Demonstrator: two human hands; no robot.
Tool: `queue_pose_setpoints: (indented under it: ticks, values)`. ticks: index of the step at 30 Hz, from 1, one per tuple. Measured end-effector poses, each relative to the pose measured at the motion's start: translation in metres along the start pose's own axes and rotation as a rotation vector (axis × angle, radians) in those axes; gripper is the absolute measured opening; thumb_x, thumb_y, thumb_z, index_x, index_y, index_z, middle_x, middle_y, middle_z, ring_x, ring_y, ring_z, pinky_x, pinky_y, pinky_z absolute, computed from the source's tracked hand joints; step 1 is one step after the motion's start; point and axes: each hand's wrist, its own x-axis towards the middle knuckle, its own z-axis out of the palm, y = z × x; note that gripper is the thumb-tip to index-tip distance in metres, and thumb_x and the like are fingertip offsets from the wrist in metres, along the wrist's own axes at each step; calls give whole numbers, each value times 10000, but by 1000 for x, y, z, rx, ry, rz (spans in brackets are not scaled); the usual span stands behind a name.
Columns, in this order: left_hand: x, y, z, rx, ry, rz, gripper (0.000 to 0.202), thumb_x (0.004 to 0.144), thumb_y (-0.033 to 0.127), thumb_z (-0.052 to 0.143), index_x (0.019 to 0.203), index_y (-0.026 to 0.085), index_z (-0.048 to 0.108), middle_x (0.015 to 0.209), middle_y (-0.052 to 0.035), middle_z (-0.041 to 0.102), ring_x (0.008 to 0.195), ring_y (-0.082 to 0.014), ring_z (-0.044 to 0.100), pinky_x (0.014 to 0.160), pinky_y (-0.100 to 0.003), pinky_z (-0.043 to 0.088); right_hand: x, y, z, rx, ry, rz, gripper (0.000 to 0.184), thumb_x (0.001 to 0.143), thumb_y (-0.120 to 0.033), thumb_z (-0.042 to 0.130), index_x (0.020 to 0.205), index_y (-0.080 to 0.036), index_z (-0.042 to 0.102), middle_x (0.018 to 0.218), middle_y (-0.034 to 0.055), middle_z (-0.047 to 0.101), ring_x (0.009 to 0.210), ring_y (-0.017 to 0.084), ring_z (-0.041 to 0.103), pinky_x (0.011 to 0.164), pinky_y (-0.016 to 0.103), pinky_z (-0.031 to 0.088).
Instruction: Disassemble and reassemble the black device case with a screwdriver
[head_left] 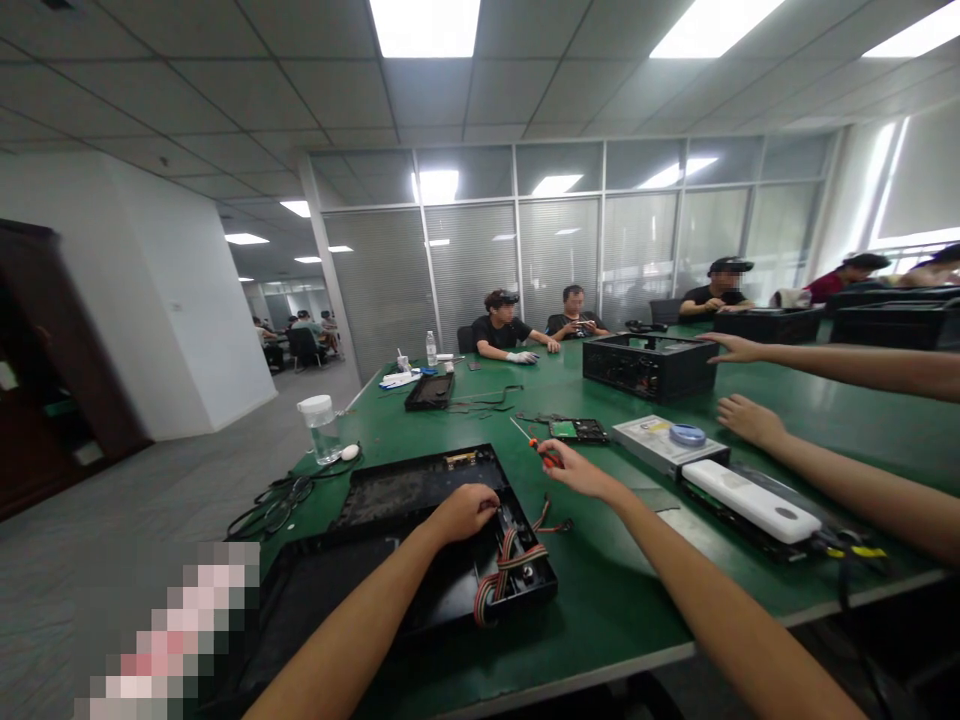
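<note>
Along the near side of the green table (600,590), the left hand (466,512) is down at the inner right part of the black metal chassis (412,490), fingers narrow and bunched; whether they pinch something small, I can't tell. A multicoloured ribbon cable (489,592) loops over the chassis's near right corner, close by that wrist. And the right hand, (577,470) just past the chassis's right edge, has its fingers wrapped round an orange-and-black screwdriver (533,443), shaft pointing away and leftward. Green tabletop opens under that forearm, between chassis and silver drive (649,440); ahead, room tightens at the green circuit board (576,430). On the left, a clear plastic jar (321,445) stands near the table's edge. Over right, a co-worker's hand (731,348) touches a black computer case (652,370), well apart from the screwdriver.
</note>
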Motion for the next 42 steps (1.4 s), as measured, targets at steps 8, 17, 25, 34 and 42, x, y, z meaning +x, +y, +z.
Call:
queue_pose_setpoints:
  ticks: [8,17,25,34,42]
  values:
    - [1,6,-2,15,-51,-33,173,764,133,475,905,160,574,821,-24,586,765,-136,528,731,-233,399,-1,-13,-5,-46,266,-4,291,723,-449,516,733,-158,507,528,-39,442,467,90,394,450,204,316]
    - [3,6,-3,-11,-59,-58,167,750,135,489,878,159,593,783,-19,600,724,-133,537,694,-222,403,0,-10,14,-141,338,-28,311,744,-459,456,712,-157,522,608,-2,485,565,125,436,554,230,366]
    - [3,6,-3,-13,-70,-74,189,744,137,484,887,163,605,764,-15,603,702,-130,540,678,-216,404,-3,-20,17,-246,319,-58,280,744,-430,465,716,-162,539,609,4,518,560,128,460,558,226,368]
    - [2,7,-3,-25,-62,-79,192,742,121,478,865,159,621,739,-9,609,669,-122,531,657,-208,388,1,-99,23,-922,202,-68,462,803,-539,383,690,-152,609,631,117,622,652,215,573,611,276,335]
    - [1,9,-3,-8,-45,-115,145,732,120,505,796,161,628,656,6,583,626,-118,519,602,-198,371,23,-143,38,-1034,-71,-170,501,843,-539,312,852,-147,624,753,140,655,762,254,606,686,320,366]
